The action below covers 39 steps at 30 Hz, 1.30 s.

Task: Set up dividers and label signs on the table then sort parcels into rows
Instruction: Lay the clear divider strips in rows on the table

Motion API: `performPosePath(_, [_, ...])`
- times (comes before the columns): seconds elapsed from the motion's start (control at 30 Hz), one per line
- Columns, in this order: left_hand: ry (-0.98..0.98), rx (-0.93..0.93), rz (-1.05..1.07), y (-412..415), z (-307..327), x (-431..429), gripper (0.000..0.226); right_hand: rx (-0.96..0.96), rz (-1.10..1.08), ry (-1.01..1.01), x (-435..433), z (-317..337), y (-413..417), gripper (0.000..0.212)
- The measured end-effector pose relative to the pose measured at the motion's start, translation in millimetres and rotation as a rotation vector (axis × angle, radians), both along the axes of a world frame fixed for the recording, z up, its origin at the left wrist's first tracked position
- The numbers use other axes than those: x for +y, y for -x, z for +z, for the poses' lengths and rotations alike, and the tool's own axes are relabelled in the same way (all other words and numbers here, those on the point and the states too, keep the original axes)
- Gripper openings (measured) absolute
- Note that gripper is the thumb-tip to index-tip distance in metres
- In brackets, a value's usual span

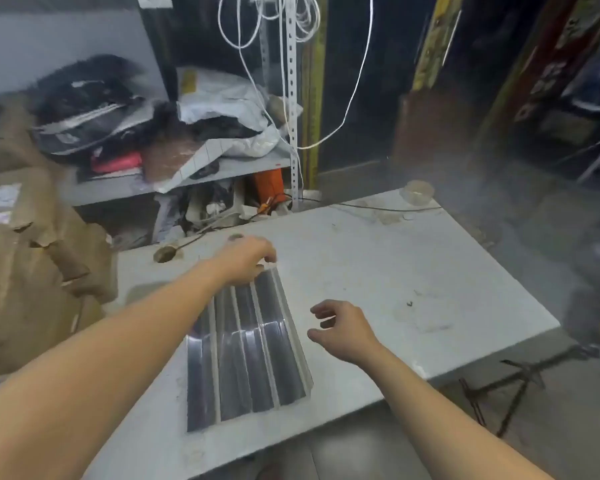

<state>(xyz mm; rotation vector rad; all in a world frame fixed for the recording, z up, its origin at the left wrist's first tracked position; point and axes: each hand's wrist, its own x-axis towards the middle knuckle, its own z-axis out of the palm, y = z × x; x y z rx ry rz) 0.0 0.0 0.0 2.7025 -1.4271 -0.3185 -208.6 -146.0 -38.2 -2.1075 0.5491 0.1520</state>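
Note:
A bundle of clear plastic dividers [250, 355] lies lengthwise on the white table [395, 271], running from the near edge toward the middle. My left hand [248, 259] grips the far end of the bundle, fingers curled over the top strips. My right hand [342, 327] hovers just right of the bundle with loosely curled fingers, holding nothing. No label signs are visible on the table.
A metal shelf [174, 181] behind the table holds grey parcel bags [229, 95] and dark items. Brown cardboard boxes [25, 271] stack at the left. White cables [288, 64] hang down. A clear round container [418, 192] sits at the table's far corner.

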Motion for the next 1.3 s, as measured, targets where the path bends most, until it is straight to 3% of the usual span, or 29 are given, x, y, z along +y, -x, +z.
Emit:
performPosePath(0.3, [-0.073, -0.045, -0.349, -58, -56, -17, 0.031, 0.078, -0.138, 0.011, 26, -30, -30, 0.039])
performPosePath(0.47, [-0.022, 0.055, -0.368, -81, -73, -6, 0.019, 0.12, -0.19, 0.025, 44, -41, -32, 0.038])
performPosePath(0.63, [-0.109, -0.017, -0.472, -96, -78, -9, 0.015, 0.212, -0.222, 0.026, 46, -48, -32, 0.03])
performPosePath(0.8, [-0.151, -0.034, -0.47, -112, -79, -5, 0.011, 0.245, -0.22, 0.032, 47, -46, -38, 0.027])
performPosePath(1.03, [-0.035, 0.086, -0.384, -140, -83, -5, 0.003, 0.235, -0.207, 0.058, 40, -40, -43, 0.019])
performPosePath(1.3, [0.047, 0.092, -0.29, -162, -64, -25, 0.003, 0.245, -0.169, 0.126, 8, -18, -40, 0.024])
